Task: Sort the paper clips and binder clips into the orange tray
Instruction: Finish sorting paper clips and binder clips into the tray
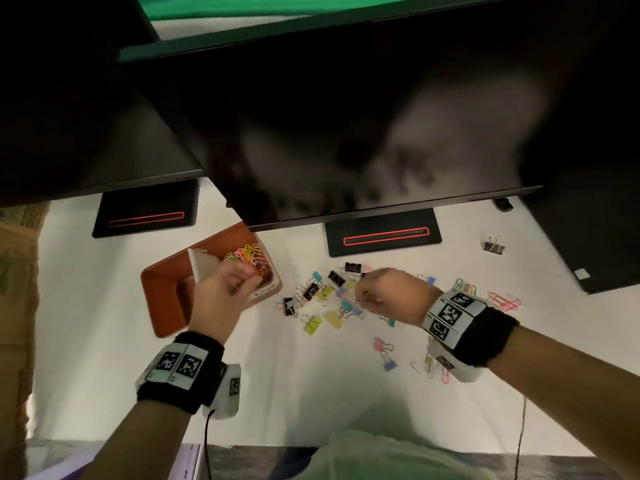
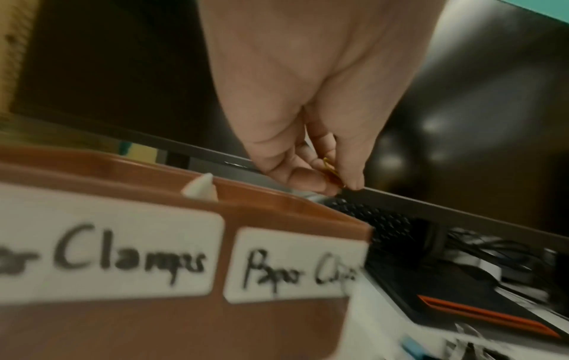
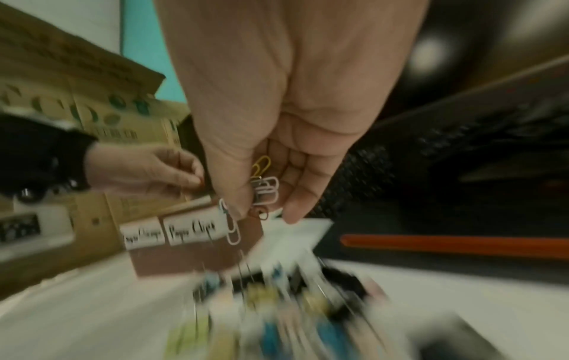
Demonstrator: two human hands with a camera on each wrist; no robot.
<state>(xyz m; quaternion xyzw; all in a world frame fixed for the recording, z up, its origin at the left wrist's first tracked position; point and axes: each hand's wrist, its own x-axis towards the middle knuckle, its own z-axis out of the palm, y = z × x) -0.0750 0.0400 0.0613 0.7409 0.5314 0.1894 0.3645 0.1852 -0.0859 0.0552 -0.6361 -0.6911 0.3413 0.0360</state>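
Observation:
The orange tray stands left of centre, and a white divider splits it in two. Coloured paper clips fill its right compartment, labelled "Paper Clips". My left hand hovers over that compartment and pinches a yellow paper clip between thumb and fingers. My right hand is above the pile of coloured and black binder clips. It holds several paper clips in curled fingers, and one white clip dangles below.
More paper clips lie at the right and beside my right wrist. A lone black binder clip sits far right. Two monitor stands are at the back, under overhanging screens. A dark laptop lies at the right.

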